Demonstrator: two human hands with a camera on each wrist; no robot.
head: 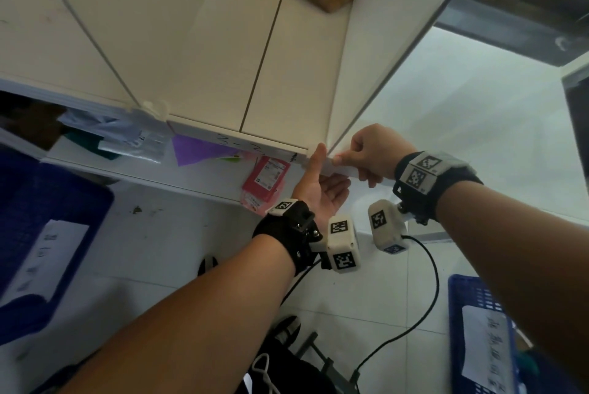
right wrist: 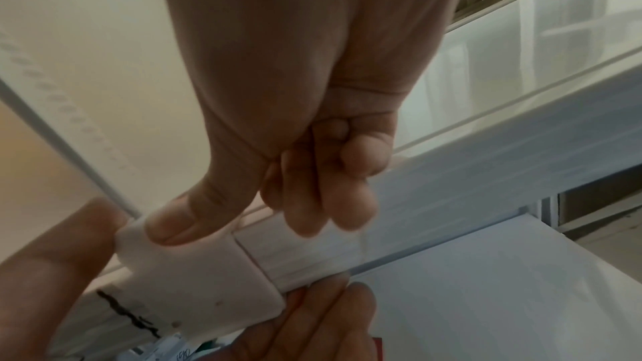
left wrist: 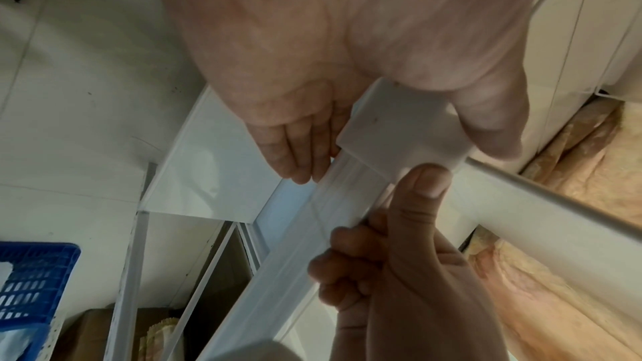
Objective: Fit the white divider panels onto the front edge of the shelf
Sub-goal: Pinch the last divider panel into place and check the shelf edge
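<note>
While head view shows only the shelf [head: 223,43] corner with both hands bunched at its front edge, wrist views reveal a white end cap [right wrist: 194,279] joining the translucent divider panel [right wrist: 469,188]. Right hand [head: 371,151]: thumb on cap, fingers curled round panel. Left hand [head: 322,186]: fingers straight under cap, thumb up. Cap-to-shelf seating hard to make out; panel's far end cut off.

Two hands [head: 322,189] (both at the shelf edge), two blue crates [head: 478,314], one red packet [head: 267,181].
</note>
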